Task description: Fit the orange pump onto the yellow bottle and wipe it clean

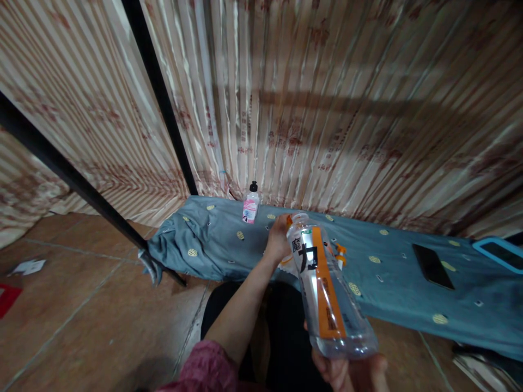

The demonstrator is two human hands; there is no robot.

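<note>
A clear plastic bottle (324,283) with an orange and white label leans across the front of my view, its uncapped mouth at the upper end. My right hand (349,373) grips it from below, around its base. Beside the bottle's neck, my left hand (279,238) is closed on a small orange cap (290,220), partly hidden by fingers and bottle. Behind the bottle, an orange spray nozzle (340,253) shows on the cloth. Part of a clear item with an orange edge (288,264) appears below my left hand, mostly hidden.
A small bottle with a pink label and black top (250,204) stands on the blue-green cloth (220,239). To the right lie a black phone (432,265) and a light-blue-framed object (500,255). Dark poles (159,87) rise at left before a striped curtain (327,109).
</note>
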